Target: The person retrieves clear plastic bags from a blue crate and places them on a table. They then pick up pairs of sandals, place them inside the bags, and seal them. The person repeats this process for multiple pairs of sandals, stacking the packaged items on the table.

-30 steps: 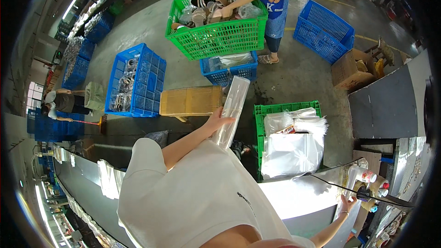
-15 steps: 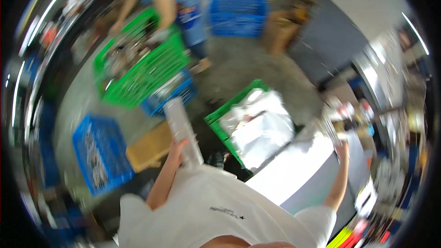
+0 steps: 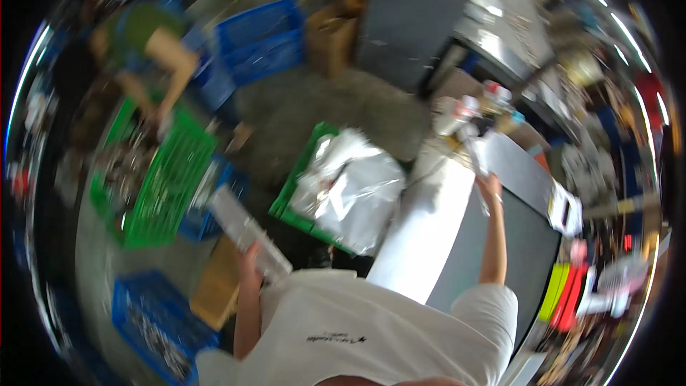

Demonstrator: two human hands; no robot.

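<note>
Left hand (image 3: 249, 263): fingers closed round clear plastic pack (image 3: 241, 223) by white shirt (image 3: 404, 332); I judge it light, slick, bendy; best held mid-length; right hand (image 3: 490, 187) blurred; I can't tell its grip.

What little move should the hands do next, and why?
Maybe draw the right hand back over the grey tabletop: the long shiny thing it holds, too blurred to name, looks close to the bottles and might knock them. The left hand is busy holding a pale plastic pack.
</note>
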